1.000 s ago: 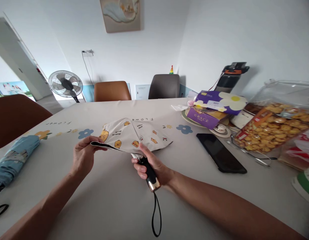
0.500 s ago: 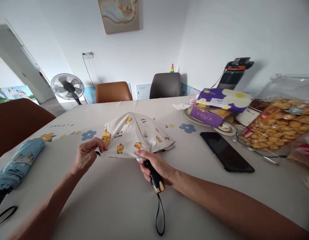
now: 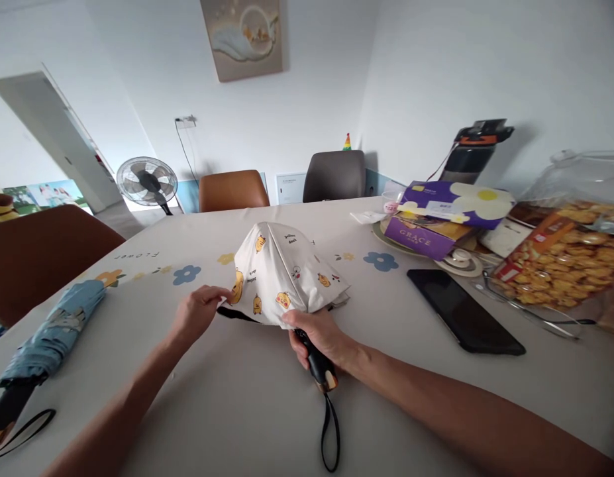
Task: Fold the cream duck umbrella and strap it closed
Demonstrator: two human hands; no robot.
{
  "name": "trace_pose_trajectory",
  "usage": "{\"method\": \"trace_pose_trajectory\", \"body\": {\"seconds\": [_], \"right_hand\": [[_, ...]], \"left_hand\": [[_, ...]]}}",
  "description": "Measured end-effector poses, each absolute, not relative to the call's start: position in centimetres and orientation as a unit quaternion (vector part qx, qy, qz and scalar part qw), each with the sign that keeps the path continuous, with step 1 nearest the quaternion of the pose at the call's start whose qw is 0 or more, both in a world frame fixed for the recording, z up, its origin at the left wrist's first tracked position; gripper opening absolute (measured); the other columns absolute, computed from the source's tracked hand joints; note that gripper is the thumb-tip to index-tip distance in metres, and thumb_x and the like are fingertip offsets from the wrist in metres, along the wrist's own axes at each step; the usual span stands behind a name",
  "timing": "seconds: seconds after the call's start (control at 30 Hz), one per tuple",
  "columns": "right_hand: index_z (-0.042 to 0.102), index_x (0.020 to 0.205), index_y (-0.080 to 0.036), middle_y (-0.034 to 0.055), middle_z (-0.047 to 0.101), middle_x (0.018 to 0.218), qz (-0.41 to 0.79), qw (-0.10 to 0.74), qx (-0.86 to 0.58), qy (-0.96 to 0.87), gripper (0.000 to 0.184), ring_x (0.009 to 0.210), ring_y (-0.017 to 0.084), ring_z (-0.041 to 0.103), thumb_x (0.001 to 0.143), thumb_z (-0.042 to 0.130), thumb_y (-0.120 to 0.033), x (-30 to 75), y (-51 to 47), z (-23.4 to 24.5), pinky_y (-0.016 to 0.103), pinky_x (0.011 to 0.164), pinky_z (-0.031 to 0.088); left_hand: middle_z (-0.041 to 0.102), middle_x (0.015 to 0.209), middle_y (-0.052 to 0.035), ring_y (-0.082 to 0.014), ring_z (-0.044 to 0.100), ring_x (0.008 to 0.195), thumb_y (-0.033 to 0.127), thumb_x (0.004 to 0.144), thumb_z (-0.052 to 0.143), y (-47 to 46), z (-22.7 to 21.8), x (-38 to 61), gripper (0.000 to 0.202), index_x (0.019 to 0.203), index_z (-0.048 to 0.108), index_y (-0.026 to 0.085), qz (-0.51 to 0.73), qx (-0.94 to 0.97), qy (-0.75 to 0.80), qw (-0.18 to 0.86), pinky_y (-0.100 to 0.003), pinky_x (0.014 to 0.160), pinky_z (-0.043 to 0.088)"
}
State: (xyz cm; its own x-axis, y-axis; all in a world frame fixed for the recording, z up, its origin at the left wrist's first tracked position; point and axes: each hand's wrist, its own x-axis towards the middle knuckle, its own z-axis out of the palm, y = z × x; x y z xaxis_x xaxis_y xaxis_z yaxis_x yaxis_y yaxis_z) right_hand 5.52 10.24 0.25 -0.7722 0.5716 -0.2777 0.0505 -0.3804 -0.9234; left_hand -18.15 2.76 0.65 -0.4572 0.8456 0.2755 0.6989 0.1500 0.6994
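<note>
A white umbrella (image 3: 274,268) printed with yellow ducks lies over the middle of the table, its canopy loosely folded and bulging. My right hand (image 3: 319,334) is closed around the top of its black handle and the canopy's near edge, thumb on the cloth. A black wrist loop (image 3: 330,437) hangs from the handle's end. At the canopy's left edge my left hand (image 3: 200,310) pinches the fabric; the dark underside shows just below. To the left lies a second umbrella (image 3: 53,334), light blue, rolled up, with a black handle and loop.
Right of the umbrella lies a black phone (image 3: 465,311). Beyond it are glasses (image 3: 535,311), a clear container of snacks (image 3: 550,258), a purple box (image 3: 420,235) and a dark bottle (image 3: 468,156). Chairs (image 3: 234,191) and a fan (image 3: 146,185) stand behind the table (image 3: 227,424).
My left hand has drawn the canopy's left edge inward toward the handle, so the cloth is narrower and bulges more. The right hand keeps its hold. The view has shifted slightly left.
</note>
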Motion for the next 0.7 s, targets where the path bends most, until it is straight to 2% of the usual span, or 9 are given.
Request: {"method": "trace_pose_trajectory", "body": {"seconds": [0.07,0.13,0.17,0.23,0.27,0.33,0.47,0.57,0.7], "right_hand": [[0.040,0.059,-0.021,-0.0065,0.043,0.032,0.771,0.162,-0.295,-0.540,0.021,0.025,0.008,0.038,0.070,0.052,-0.033,5.4,10.0,0.2,0.020,0.028,0.033],[0.039,0.059,-0.021,-0.0073,0.042,0.031,0.766,0.157,-0.305,-0.543,0.020,0.024,0.008,0.037,0.069,0.051,-0.032,5.3,9.7,0.2,0.020,0.028,0.034],[0.039,0.059,-0.021,-0.0076,0.042,0.031,0.764,0.155,-0.310,-0.545,0.019,0.024,0.008,0.036,0.069,0.051,-0.032,5.3,9.6,0.2,0.019,0.028,0.035],[0.041,0.059,-0.020,-0.0081,0.041,0.030,0.759,0.157,-0.313,-0.548,0.016,0.024,0.007,0.035,0.068,0.050,-0.030,5.1,9.3,0.3,0.020,0.028,0.035],[0.042,0.059,-0.020,-0.0080,0.041,0.031,0.759,0.158,-0.311,-0.550,0.015,0.024,0.008,0.035,0.068,0.050,-0.029,5.1,9.2,0.4,0.020,0.028,0.036],[0.043,0.059,-0.020,-0.0076,0.042,0.031,0.760,0.157,-0.308,-0.551,0.014,0.025,0.008,0.036,0.068,0.050,-0.028,5.1,8.9,0.5,0.020,0.028,0.037],[0.040,0.055,-0.021,-0.0067,0.042,0.032,0.767,0.137,-0.316,-0.541,0.016,0.025,0.008,0.036,0.067,0.048,-0.025,5.2,8.8,0.8,0.021,0.027,0.037],[0.038,0.052,-0.021,-0.0065,0.041,0.031,0.776,0.113,-0.300,-0.542,0.018,0.024,0.008,0.035,0.067,0.048,-0.024,5.5,8.8,1.0,0.020,0.027,0.035],[0.040,0.052,-0.020,-0.0062,0.041,0.032,0.800,0.062,-0.247,-0.544,0.021,0.025,0.007,0.036,0.069,0.050,-0.027,5.8,8.8,0.9,0.019,0.029,0.036]], "left_hand": [[0.067,0.080,0.0000,-0.0166,0.061,0.076,0.016,0.070,0.042,2.5,1.5,-17.0,0.028,0.071,0.069,0.024,0.449,0.479,0.754,0.006,-0.031,0.074,0.047],[0.067,0.085,-0.0017,-0.0164,0.061,0.080,0.019,0.075,0.044,2.5,2.5,-15.1,0.024,0.076,0.067,0.022,0.499,0.498,0.709,-0.015,-0.030,0.078,0.048],[0.067,0.094,-0.0040,-0.0177,0.061,0.087,0.023,0.077,0.046,2.6,3.0,-13.9,0.023,0.085,0.067,0.020,0.513,0.520,0.683,0.012,-0.031,0.081,0.048],[0.058,0.121,-0.0101,-0.0198,0.062,0.089,0.033,0.079,0.053,3.3,3.6,-11.7,0.036,0.111,0.060,0.019,0.520,0.510,0.672,0.134,-0.031,0.072,0.051],[0.055,0.126,-0.0117,-0.0211,0.063,0.090,0.037,0.079,0.055,3.8,3.7,-10.8,0.045,0.120,0.053,0.019,0.517,0.497,0.669,0.196,-0.031,0.070,0.052],[0.057,0.123,-0.0112,-0.0232,0.061,0.097,0.041,0.080,0.056,5.1,3.8,-9.4,0.054,0.128,0.045,0.020,0.527,0.489,0.642,0.266,-0.030,0.071,0.052],[0.065,0.107,-0.0102,-0.0256,0.059,0.101,0.048,0.078,0.059,7.7,4.0,-8.4,0.049,0.115,0.054,0.017,0.593,0.432,0.603,0.314,-0.031,0.077,0.052],[0.068,0.094,-0.0107,-0.0247,0.063,0.090,0.047,0.077,0.060,9.1,4.7,-8.8,0.042,0.102,0.061,0.013,0.654,0.360,0.540,0.390,-0.034,0.077,0.053],[0.070,0.083,-0.0086,-0.0227,0.065,0.078,0.044,0.071,0.066,10.0,5.8,-10.5,0.038,0.094,0.064,0.014,0.718,0.240,0.498,0.423,-0.033,0.075,0.055]]}}
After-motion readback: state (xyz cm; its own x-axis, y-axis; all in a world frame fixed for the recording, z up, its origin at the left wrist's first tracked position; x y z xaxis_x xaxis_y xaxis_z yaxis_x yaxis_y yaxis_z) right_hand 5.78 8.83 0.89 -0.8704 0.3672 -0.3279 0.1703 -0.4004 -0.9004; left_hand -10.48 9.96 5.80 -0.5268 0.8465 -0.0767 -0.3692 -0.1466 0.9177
